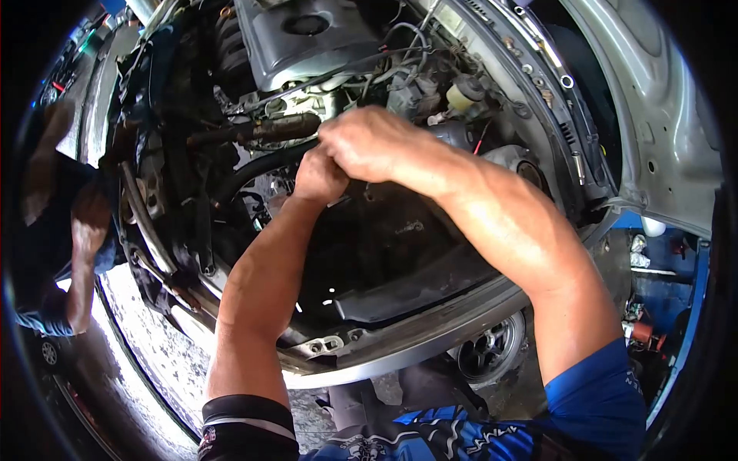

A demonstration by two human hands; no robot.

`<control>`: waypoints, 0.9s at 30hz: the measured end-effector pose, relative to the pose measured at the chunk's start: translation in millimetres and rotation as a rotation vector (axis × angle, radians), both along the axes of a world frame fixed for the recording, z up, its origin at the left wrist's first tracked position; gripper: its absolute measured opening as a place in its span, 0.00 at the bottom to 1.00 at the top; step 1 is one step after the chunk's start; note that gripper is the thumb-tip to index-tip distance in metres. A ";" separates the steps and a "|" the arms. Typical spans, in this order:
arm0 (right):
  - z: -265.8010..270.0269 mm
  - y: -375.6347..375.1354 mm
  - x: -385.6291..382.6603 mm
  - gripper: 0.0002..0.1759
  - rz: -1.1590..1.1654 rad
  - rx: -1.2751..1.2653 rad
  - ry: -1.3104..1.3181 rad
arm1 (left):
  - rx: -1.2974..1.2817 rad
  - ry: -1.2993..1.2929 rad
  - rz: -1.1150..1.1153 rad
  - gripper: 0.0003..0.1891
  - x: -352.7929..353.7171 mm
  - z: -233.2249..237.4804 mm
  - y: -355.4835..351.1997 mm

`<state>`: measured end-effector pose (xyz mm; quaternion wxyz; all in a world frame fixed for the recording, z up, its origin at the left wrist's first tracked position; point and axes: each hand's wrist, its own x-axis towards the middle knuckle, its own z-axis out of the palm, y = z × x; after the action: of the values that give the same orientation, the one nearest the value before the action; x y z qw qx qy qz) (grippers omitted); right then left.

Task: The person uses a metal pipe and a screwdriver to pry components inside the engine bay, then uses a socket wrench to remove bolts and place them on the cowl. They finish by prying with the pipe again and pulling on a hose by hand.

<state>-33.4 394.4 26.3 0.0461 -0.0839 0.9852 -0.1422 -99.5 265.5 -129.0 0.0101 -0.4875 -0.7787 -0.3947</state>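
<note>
Both hands meet over the open engine bay, just in front of the engine. My right hand [365, 142] is closed, knuckles up, at the end of a dark, worn pipe-like part [284, 128]. Right below it, my left hand [320, 177] is closed too, its fingers tucked under the right hand. I cannot tell what the fingers grip, since the hands cover it. A black hose [269, 163] curves away to the left of my left hand. Behind the hands sits the grey plastic engine cover [311, 50].
A yellowish fluid reservoir [463, 94] stands right of the engine. Sockets and small parts, including a long socket [578, 167], lie along the right fender edge. The front bumper [415, 342] runs between my body and the bay. Another person's arm [86, 230] shows at the left.
</note>
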 end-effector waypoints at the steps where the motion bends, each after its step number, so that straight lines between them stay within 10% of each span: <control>1: 3.0 6.4 -2.4 0.10 -0.046 0.029 0.006 | 0.069 -0.156 0.088 0.21 7.3 13.2 1.2; 3: 8.6 23.9 -4.1 0.10 -0.157 0.067 -0.055 | 0.045 -0.279 0.241 0.34 9.5 20.2 3.3; 11: -71.7 79.4 3.2 0.10 -0.375 0.120 -0.061 | -0.159 -0.270 0.321 0.18 11.1 23.4 2.8; 27: -50.3 74.0 -2.0 0.11 -0.269 0.228 -0.155 | -0.179 -0.168 0.303 0.15 15.5 24.3 2.8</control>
<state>-35.3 468.4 -24.1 0.1114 0.0656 0.9908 -0.0403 -84.0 268.2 -104.7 -0.0391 -0.3290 -0.8733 -0.3572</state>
